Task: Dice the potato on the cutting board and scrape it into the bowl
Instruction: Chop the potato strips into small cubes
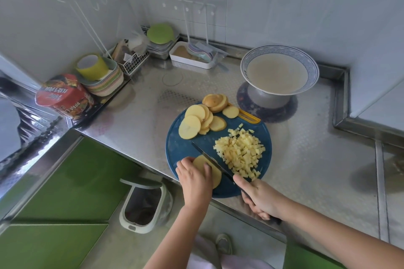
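Observation:
A round blue cutting board (pixel 181 148) lies at the steel counter's front edge. Several round potato slices (pixel 197 121) are fanned out on its far left, and a heap of small potato cubes (pixel 241 153) covers its right half. At the near left of the board my left hand (pixel 195 180) presses curled fingers on a stack of potato slices (pixel 213 170). My right hand (pixel 261 199) grips the handle of a black knife (pixel 211 160), whose blade rests against the right side of that stack. A blue-rimmed bowl (pixel 281 50) holding cloudy liquid stands behind the board to the right.
Stacked pastel plates (pixel 107 85) with a yellow-green cup, a red instant-noodle tub (pixel 63 96), a wire basket and a white tray (pixel 192 60) line the back left. A white waste bin (pixel 143 207) stands on the floor below the counter edge. Green cabinet fronts lie at the lower left.

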Available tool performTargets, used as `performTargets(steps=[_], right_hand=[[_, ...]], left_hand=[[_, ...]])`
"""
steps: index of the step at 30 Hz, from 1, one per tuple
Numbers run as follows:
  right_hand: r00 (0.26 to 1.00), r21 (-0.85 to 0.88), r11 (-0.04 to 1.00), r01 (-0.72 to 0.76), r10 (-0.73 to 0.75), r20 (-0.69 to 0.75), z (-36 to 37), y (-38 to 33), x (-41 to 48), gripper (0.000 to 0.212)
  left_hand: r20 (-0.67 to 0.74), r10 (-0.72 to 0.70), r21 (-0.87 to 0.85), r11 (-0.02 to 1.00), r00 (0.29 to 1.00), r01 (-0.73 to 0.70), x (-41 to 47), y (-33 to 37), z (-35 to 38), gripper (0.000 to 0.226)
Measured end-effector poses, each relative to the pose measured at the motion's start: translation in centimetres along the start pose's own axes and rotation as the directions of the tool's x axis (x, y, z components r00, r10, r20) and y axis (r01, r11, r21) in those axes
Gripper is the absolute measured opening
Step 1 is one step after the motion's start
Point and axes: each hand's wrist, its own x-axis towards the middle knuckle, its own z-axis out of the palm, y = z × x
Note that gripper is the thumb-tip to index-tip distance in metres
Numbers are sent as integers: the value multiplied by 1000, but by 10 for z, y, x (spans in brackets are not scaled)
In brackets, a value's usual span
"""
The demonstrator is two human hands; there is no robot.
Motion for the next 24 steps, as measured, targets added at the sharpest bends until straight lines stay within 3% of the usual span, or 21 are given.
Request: performTargets(steps=[8,15,24], right_hand=[[999,-13,999,-38,39,38,4,1,-5,69],[998,-135,989,-67,68,7,10,0,-3,72],[978,-115,975,-191,198,58,8,-18,4,70]], left_hand=[[-12,25,9,1000,1000,-25,1,0,0,33],[2,41,29,999,999,-41,2,-2,2,36],[-6,64,45,997,998,-63,4,-4,5,35]])
